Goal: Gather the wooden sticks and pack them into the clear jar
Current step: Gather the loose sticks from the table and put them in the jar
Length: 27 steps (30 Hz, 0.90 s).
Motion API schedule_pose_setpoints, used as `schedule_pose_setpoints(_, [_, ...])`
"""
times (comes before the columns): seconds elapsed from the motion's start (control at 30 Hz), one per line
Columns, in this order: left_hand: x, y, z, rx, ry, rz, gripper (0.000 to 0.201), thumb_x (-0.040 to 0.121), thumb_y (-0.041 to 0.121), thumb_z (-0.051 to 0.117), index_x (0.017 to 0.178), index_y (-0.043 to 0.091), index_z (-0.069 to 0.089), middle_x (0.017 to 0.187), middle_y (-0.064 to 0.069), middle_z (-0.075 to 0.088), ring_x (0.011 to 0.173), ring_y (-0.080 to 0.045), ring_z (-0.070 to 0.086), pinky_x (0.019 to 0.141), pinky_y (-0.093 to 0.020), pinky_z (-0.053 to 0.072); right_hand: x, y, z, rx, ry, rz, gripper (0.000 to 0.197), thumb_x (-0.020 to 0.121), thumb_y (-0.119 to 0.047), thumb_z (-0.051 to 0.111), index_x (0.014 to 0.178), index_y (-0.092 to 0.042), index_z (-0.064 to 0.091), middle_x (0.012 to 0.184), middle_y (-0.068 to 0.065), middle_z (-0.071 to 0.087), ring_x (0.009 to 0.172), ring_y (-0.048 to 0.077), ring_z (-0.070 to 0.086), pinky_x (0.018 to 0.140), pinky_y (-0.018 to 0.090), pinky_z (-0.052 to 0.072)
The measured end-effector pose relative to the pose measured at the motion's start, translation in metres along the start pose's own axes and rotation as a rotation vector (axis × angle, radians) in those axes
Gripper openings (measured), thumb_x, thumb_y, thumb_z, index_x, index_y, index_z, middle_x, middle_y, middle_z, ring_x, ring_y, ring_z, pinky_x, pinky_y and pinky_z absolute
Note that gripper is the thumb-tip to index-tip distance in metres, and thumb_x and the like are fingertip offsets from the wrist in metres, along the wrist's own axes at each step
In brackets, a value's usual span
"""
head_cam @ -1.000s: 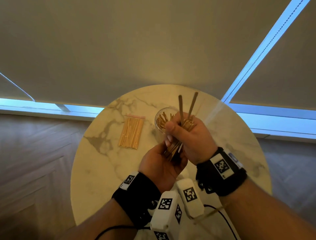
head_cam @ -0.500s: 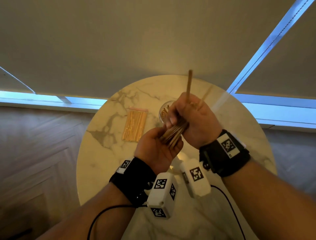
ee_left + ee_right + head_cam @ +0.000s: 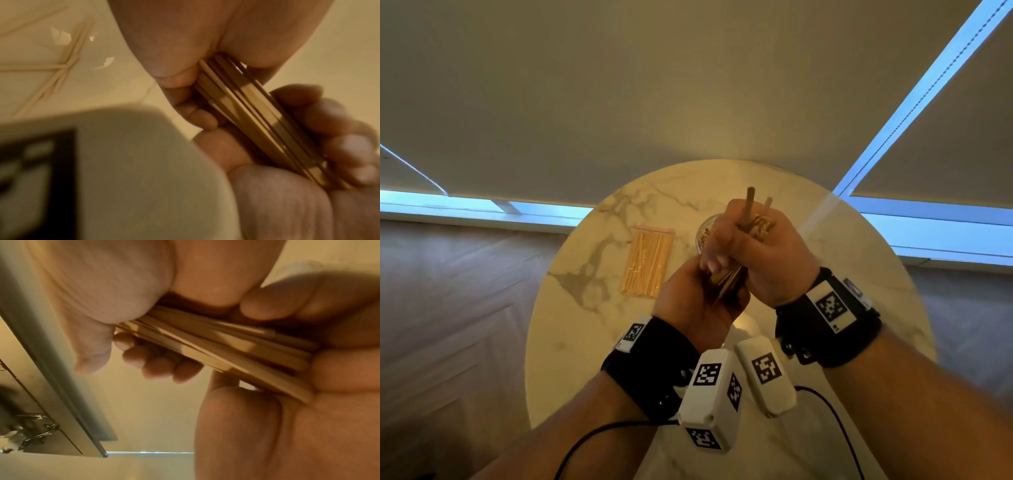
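Both forearms are bare, and each wrist wears a wide black strap on the left and a black strap on the right, fastened with small metal screws. The left strap carries a small white tag printed with a black square code, the right a larger white tag of the same kind. Under each wrist sits a white rounded camera box, the left box and the right box, both bearing black square codes, and a thin black cable trails from each.
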<state>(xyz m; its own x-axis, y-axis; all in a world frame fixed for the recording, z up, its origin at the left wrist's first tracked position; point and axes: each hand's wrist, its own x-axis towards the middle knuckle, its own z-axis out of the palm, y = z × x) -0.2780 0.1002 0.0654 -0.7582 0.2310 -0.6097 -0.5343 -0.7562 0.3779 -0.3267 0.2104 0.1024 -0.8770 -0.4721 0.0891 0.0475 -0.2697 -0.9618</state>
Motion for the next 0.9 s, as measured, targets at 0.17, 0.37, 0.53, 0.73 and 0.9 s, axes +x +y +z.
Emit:
schedule_pose_setpoints(0.17, [0.005, 0.015, 0.01, 0.181, 0.052, 0.111, 0.031, 0.102, 0.02, 0.051, 0.083, 0.006, 0.071, 0.09, -0.015, 0.071, 0.081, -0.028, 0.067, 0.083, -0.043, 0.055, 0.018, -0.012, -0.008, 0.239, 0.247, 0.035, 0.059, 0.083, -0.061, 0.062, 0.058, -0.016, 0.033, 0.047, 0.0, 0.027, 0.04, 0.015, 0.026, 0.047, 0.028, 0.028])
schedule_pose_setpoints(0.37, [0.024, 0.043, -0.025, 1.36, 0.267, 0.658, 0.01, 0.087, 0.026, 0.074, 0.092, 0.026, 0.066, 0.083, 0.003, 0.067, 0.073, -0.009, 0.061, 0.068, -0.024, 0.052, 0.042, -0.015, -0.039, -0.007, 0.394, -0.034, 0.055, 0.082, -0.065, 0.058, 0.06, -0.018, 0.04, 0.049, -0.001, 0.033, 0.043, 0.017, 0.031, 0.049, 0.031, 0.032])
schedule_pose_setpoints(0.53, [0.044, 0.057, -0.029, 1.812, 0.177, 0.653, 0.097, 0.066, 0.061, 0.086, 0.146, 0.023, 0.046, 0.142, 0.004, 0.055, 0.128, -0.015, 0.052, 0.109, -0.036, 0.046, 0.046, 0.024, -0.035, -0.505, 0.357, 0.067, 0.064, 0.102, -0.057, 0.044, 0.067, -0.008, 0.063, 0.068, 0.012, 0.067, 0.066, 0.03, 0.063, 0.074, 0.047, 0.055])
schedule_pose_setpoints(0.73, [0.05, 0.05, -0.023, 1.67, 0.064, 0.571, 0.086, 0.068, 0.055, 0.087, 0.142, 0.036, 0.047, 0.119, 0.018, 0.066, 0.097, 0.002, 0.059, 0.078, -0.01, 0.044, 0.045, 0.061, -0.042, -1.002, 0.235, -0.009, 0.05, 0.099, -0.061, 0.036, 0.13, -0.035, 0.064, 0.137, -0.017, 0.062, 0.142, 0.006, 0.043, 0.126, 0.053, 0.002])
schedule_pose_setpoints(0.9, [0.048, 0.056, -0.03, 1.653, 0.087, 0.543, 0.086, 0.069, 0.053, 0.087, 0.143, 0.034, 0.047, 0.127, 0.016, 0.066, 0.11, -0.002, 0.061, 0.08, -0.01, 0.04, 0.037, 0.069, -0.057, -1.294, 0.074, 0.124, 0.054, 0.088, -0.077, 0.042, 0.128, -0.047, 0.061, 0.164, -0.02, 0.03, 0.155, 0.014, 0.016, 0.122, 0.064, 0.009])
